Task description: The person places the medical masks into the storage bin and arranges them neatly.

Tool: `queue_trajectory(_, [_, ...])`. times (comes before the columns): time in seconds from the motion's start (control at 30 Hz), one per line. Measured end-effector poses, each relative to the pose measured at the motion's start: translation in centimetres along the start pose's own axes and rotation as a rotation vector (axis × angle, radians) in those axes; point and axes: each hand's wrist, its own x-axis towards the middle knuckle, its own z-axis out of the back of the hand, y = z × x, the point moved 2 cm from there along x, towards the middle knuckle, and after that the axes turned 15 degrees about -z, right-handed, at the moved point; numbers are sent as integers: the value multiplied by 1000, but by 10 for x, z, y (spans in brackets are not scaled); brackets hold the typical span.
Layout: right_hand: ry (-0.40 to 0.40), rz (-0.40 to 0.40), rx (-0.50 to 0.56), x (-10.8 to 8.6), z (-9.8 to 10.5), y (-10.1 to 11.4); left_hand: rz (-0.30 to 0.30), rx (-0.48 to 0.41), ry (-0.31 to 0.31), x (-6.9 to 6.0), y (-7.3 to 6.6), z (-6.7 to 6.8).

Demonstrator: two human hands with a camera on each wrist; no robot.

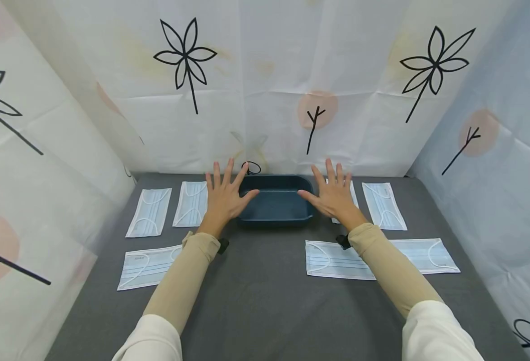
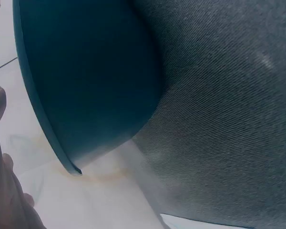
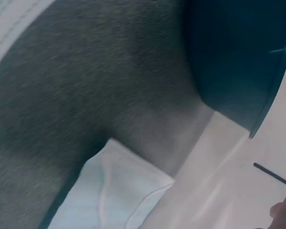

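From where I stand, the cloth backdrop at far left is creased white fabric with black line flowers, one cut off by the edge of the view. On the grey, finely ribbed tabletop, the leftmost rear mask lies flat, pale blue and pleated, its white ear loops showing. The next, the second rear mask, slips partly behind the left hand, and the front left mask loses its right end under the tan left sleeve. The left hand has its fingers spread, thumb reaching toward the middle; the left wrist view catches only a few of its digits, cut off at the edge.

Between the hands, at the back of the table, sits the tray: dark blue, rectangular, round-cornered, smooth and slightly glossy. Its side edges are partly covered, and I can't tell whether either thumb touches it.

The right hand is spread too, hiding most of a third rear mask. Beyond it lies the rightmost rear mask. Under the right sleeve stretches a mask strip; the forearm hides whether it is one or two.
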Motion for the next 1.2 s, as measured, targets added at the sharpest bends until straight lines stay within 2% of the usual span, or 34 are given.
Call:
queue_trajectory(0.23, [1, -36, -2, -7, 1, -16, 26, -2, 4, -6, 5, -6])
queue_trajectory(0.47, [11, -53, 11, -14, 4, -28, 10, -77, -117, -9, 9, -9])
queue_trajectory(0.67, [16, -74, 32, -21, 4, -36, -23, -123, -169, -11, 10, -11])
queue_trajectory(0.93, [49, -87, 62, -32, -3, -47, -6, -328, -189, -17, 11, -16])
queue_trajectory(1.2, [66, -119, 71, -40, -10, -62, 71, -468, -163, -22, 14, -26])
